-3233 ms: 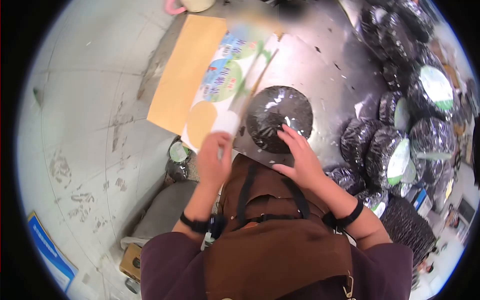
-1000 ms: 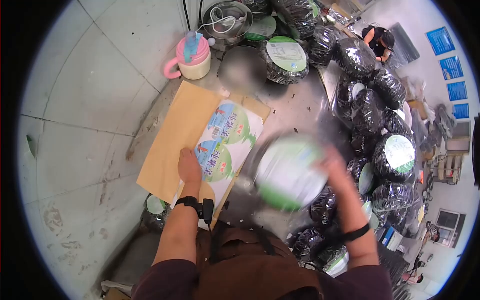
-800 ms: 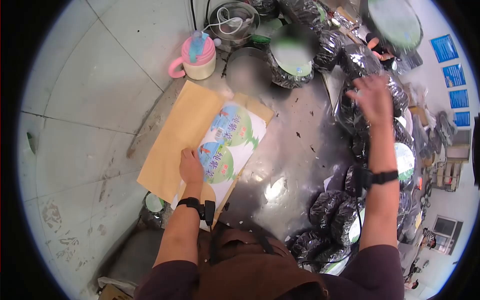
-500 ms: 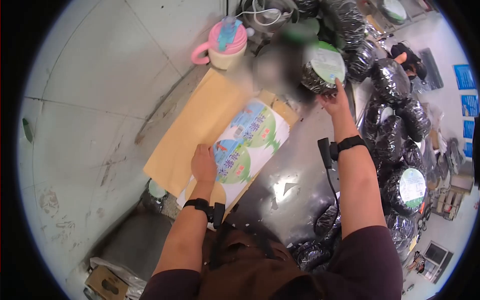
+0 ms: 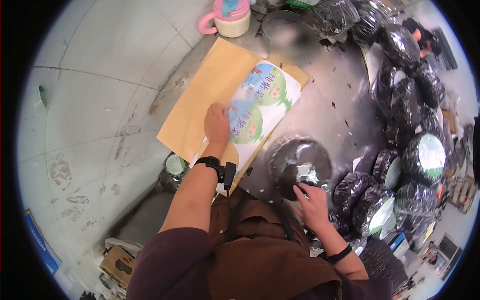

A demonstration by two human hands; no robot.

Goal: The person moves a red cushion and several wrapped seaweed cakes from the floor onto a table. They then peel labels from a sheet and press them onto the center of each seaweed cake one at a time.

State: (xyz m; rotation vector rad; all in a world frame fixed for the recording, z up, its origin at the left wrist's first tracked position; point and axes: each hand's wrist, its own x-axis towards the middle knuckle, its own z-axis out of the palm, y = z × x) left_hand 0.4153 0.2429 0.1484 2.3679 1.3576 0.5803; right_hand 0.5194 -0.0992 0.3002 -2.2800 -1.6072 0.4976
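My left hand (image 5: 217, 124) rests at the left edge of a printed label sheet (image 5: 265, 100), where the sheet meets a brown paper sheet (image 5: 210, 90); its fingers look curled, and what they hold is hidden. Near my body, a round cake wrapped in dark shiny film (image 5: 300, 162) lies flat on the metal table (image 5: 345, 105). My right hand (image 5: 312, 202) touches the near edge of this cake, thumb and fingers at its rim. No label shows on the cake's upper face.
A pink and cream mug (image 5: 232, 20) stands at the back left. Behind the sheets sits a round metal pan (image 5: 280, 22), partly blurred. Several film-wrapped cakes (image 5: 425, 155) are piled along the right side. Part of another person (image 5: 425, 42) shows at the upper right.
My right hand has come from the back of the table towards my body, and the wrapped cake there now lies near me with its label out of sight. The view has shifted.
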